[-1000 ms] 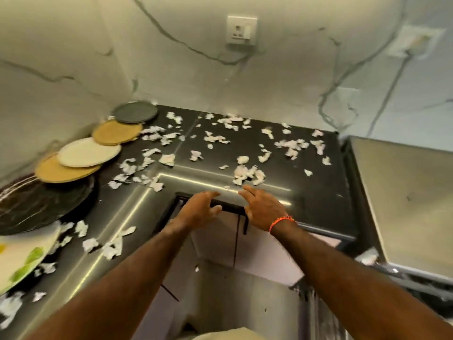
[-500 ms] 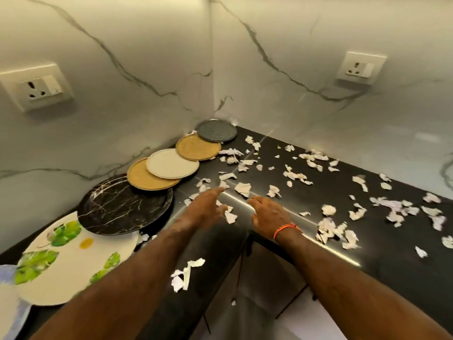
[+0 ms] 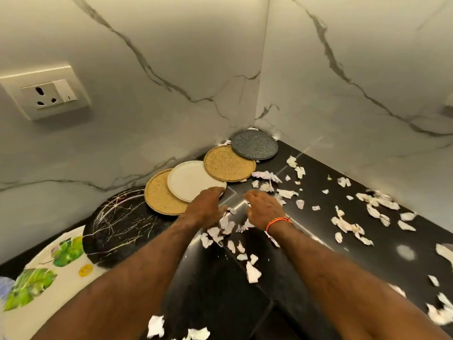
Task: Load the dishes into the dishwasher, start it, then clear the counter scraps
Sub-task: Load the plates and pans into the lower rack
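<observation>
A row of overlapping plates lies along the left wall on the black counter (image 3: 318, 253): a grey plate (image 3: 254, 144) in the corner, a gold plate (image 3: 229, 163), a white plate (image 3: 193, 180), a second gold plate (image 3: 160, 195), a large black marbled plate (image 3: 120, 227) and a leaf-patterned plate (image 3: 49, 278). My left hand (image 3: 204, 207) reaches over the near edge of the white plate, fingers loosely bent, gripping nothing I can see. My right hand (image 3: 264, 208), with an orange wristband, hovers just right of it over the counter, fingers relaxed. White paper scraps (image 3: 348, 224) litter the counter.
Marble walls meet in the corner behind the plates. A wall socket (image 3: 49, 94) sits on the left wall. The counter's inner edge drops away between my forearms at the bottom of the view.
Both hands have moved forward and left across the counter toward the plates. The view has swung left, away from the dishwasher side, into the corner.
</observation>
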Demonstrator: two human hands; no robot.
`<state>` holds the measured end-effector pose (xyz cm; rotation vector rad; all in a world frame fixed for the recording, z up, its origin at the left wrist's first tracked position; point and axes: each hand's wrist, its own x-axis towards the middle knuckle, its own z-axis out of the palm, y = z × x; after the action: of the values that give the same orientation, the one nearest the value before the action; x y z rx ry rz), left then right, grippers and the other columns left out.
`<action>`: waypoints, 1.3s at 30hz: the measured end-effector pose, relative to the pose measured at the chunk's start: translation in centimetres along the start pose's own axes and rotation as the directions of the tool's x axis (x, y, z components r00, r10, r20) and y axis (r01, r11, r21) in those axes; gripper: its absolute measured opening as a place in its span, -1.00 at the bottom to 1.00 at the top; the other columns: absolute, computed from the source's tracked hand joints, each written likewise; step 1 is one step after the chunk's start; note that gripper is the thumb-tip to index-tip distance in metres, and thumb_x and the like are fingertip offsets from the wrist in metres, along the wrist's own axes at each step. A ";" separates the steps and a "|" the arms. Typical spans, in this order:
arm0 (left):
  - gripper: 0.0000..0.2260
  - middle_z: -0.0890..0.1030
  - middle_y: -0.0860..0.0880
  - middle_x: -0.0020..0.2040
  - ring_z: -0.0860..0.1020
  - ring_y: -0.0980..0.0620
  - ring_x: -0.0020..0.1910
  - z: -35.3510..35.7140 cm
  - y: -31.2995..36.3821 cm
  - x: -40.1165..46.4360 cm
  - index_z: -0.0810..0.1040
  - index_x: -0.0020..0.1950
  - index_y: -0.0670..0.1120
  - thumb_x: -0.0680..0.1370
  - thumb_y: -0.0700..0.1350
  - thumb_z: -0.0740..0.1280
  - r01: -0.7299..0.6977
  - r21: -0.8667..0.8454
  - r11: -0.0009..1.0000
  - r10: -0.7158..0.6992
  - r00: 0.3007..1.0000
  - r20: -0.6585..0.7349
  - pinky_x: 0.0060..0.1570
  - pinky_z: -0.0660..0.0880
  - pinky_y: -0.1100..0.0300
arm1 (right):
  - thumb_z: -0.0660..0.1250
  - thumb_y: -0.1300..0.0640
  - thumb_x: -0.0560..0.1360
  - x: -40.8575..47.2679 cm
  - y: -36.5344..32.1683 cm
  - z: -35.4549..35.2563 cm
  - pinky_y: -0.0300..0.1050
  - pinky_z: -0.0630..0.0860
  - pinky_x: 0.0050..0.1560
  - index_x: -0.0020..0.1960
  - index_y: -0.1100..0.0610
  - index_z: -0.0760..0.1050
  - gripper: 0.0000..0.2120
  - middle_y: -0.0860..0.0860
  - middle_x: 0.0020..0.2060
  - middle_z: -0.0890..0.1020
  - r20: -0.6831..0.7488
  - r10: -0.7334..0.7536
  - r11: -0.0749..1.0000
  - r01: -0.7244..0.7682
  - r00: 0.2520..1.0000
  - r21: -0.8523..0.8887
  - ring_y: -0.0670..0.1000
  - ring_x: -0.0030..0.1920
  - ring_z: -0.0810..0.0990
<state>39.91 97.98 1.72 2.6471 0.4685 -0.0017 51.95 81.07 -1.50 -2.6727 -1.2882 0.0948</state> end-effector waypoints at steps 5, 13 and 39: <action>-0.46 0.44 -0.05 0.49 0.41 -0.09 0.42 0.5 -2.0 6.2 0.35 0.54 -0.01 0.58 0.03 0.36 0.091 0.019 0.996 -0.091 0.996 -0.006 0.40 0.37 0.02 | 0.25 0.07 0.55 8.4 2.2 1.0 0.04 0.40 0.36 0.45 0.07 0.41 -0.54 0.06 0.42 0.47 0.054 -0.052 0.999 0.052 0.997 0.016 0.13 0.37 0.44; -0.53 0.48 -0.02 0.45 0.42 -0.08 0.40 2.7 -4.4 10.3 0.40 0.51 0.01 0.60 0.04 0.30 0.160 0.063 0.985 -0.162 0.986 0.034 0.39 0.36 -0.01 | 0.28 0.06 0.55 15.6 3.4 4.3 0.07 0.48 0.05 0.15 -0.02 0.60 -0.79 0.02 0.12 0.62 0.015 -0.170 0.977 0.171 0.985 -0.126 0.14 0.12 0.57; -0.77 0.62 0.01 0.28 0.50 -0.03 0.33 -1.6 -1.5 -0.6 0.62 0.25 0.05 0.60 -0.09 0.41 -0.391 0.107 0.914 0.405 0.874 -0.268 0.31 0.50 -0.02 | 0.35 0.08 0.46 -5.2 -0.8 -5.8 -0.05 0.54 -0.12 0.14 0.06 0.53 -0.74 0.03 0.01 0.61 -0.187 -0.159 0.983 0.137 0.969 -0.124 0.09 -0.05 0.58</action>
<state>38.70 99.76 2.54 2.7539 -0.0014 0.5095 48.83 76.72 4.24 -2.5833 -1.4598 -0.2606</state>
